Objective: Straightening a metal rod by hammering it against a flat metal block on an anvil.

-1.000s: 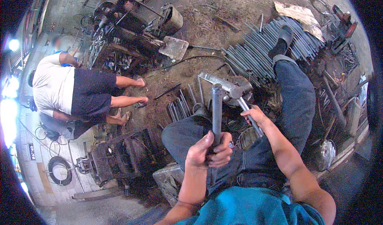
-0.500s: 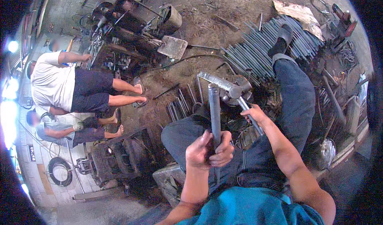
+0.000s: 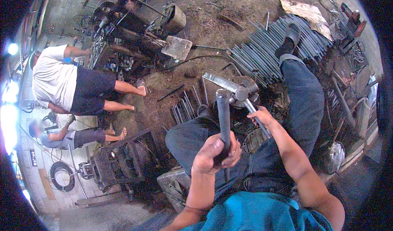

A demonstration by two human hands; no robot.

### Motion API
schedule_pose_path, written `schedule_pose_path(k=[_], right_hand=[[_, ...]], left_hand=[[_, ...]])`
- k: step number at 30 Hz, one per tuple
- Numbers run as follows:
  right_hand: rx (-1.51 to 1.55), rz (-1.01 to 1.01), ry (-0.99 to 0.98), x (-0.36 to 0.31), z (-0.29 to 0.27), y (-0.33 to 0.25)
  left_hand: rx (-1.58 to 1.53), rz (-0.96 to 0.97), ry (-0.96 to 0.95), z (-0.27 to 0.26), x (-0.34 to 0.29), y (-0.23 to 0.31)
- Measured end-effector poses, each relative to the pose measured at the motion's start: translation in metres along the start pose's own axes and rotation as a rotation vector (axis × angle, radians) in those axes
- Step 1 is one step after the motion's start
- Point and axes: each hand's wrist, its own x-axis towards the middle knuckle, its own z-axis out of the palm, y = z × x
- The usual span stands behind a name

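My left hand [image 3: 216,154] is wrapped round a grey metal rod [image 3: 223,112]. The rod stands up out of the fist with its blunt end on top, and its narrower lower end shows below the hand. Gripped in my right hand [image 3: 262,119] is a hammer [image 3: 223,82] with a metal handle and a long head. The hammer head lies just behind the rod's upper end, over a dark metal block [image 3: 250,95] between my legs. Whether the head touches this block I cannot tell.
Many long metal rods [image 3: 258,55] lie piled at the far right under my foot. Shorter rods [image 3: 183,109] lie left of the block. A shovel [image 3: 177,47] rests farther off. Two people are at the left, one in a white shirt [image 3: 53,77], near a cluttered workbench [image 3: 118,47].
The rod in my left hand has tilted and its top has shifted slightly right. The hammer is almost still. At the left, both people have changed posture.
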Motion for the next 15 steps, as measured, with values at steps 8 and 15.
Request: schedule_pose_path(k=[8, 15], right_hand=[[-0.052, 0.030, 0.048, 0.0024, -0.0001, 0.0022], [-0.035, 0.048, 0.050, 0.0038, -0.0024, 0.0043]], left_hand=[[0.061, 0.014, 0.072, 0.0013, -0.0052, -0.0015], [0.119, -0.009, 0.174, 0.0035, -0.0042, -0.0021]])
